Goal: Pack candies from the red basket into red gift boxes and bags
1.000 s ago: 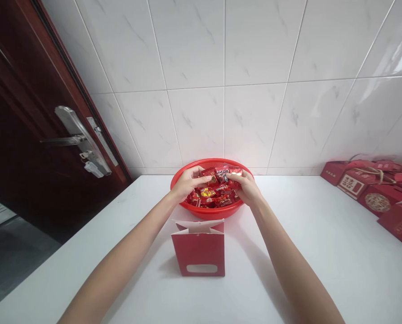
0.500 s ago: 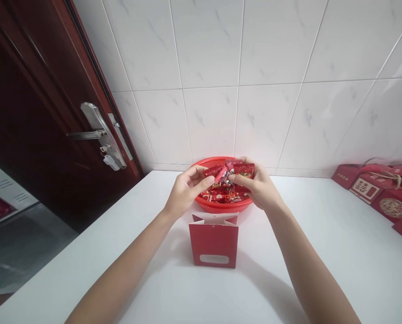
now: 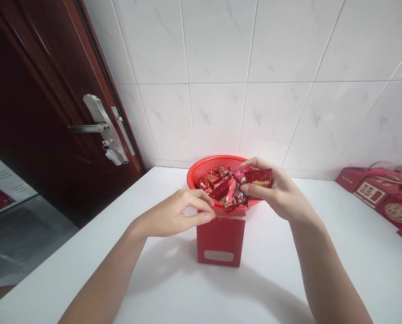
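Observation:
A red paper gift box (image 3: 220, 238) with a pale oval label stands upright on the white table. My left hand (image 3: 179, 213) has thumb and fingertips closed on the top left edge of the box. Several wrapped candies (image 3: 233, 191) in red, pink and dark wrappers are bunched in my right hand (image 3: 277, 189), its thumb across them at the front. This hand is just above the back of the box, in front of a red plastic basket (image 3: 196, 168) holding more wrapped candies. The inside of the box is hidden from me.
Several red boxes (image 3: 398, 211) tied with twine lie at the table's right side. A tiled wall (image 3: 217, 117) rises behind the table (image 3: 154, 288). At left is a dark red door (image 3: 46, 90) with a metal handle and keys.
My left hand has left the candies and come down to the top edge of the box. With the bunch of candies, my right hand has moved slightly right and nearer the box.

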`<state>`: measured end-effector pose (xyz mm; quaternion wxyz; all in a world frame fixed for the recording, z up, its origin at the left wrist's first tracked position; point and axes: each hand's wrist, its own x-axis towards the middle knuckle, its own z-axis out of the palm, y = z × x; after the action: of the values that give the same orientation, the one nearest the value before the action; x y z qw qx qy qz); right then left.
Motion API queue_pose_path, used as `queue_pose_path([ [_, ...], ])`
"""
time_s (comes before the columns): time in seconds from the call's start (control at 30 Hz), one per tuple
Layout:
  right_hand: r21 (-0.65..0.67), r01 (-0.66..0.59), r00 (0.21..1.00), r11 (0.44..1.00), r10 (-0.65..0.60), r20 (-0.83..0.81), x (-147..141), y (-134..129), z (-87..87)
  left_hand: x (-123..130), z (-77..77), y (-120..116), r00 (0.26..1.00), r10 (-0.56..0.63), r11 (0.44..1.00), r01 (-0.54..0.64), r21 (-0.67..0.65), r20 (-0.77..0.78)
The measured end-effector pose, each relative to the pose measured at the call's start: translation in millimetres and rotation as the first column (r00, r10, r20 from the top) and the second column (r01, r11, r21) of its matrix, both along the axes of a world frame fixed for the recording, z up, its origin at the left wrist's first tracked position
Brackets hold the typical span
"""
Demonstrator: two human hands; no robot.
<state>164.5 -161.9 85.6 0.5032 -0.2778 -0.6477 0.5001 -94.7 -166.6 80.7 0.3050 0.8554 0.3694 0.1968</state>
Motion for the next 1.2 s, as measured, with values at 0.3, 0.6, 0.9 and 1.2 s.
queue_pose_path([
  [0.3, 0.004, -0.013, 1.0, 1.0, 0.013, 0.013, -6.3, -0.2, -2.3, -5.2, 1.2, 0.4, 0.994, -0.108, 0.991, 0.11, -0.072, 0.03],
  [0.6, 0.108, -0.022, 0.988, 0.994, 0.005, 0.154, -7.8, -2.1, -0.3, 13.6, -10.7, 4.3, 0.984, 0.075, 0.972, -0.035, -0.234, 0.164],
  [0.9, 0.196, -0.034, 0.967, 0.98, -0.017, 0.256, -8.2, 4.6, -2.3, 16.7, -17.7, 9.5, 0.972, 0.04, 0.958, 0.029, -0.285, 0.234],
  [1.2, 0.168, -0.212, 0.887, 0.963, 0.117, 0.447, 2.5, 1.9, 2.7, 16.9, -14.0, 5.5, 0.967, -0.068, 0.933, 0.149, -0.327, 0.246],
])
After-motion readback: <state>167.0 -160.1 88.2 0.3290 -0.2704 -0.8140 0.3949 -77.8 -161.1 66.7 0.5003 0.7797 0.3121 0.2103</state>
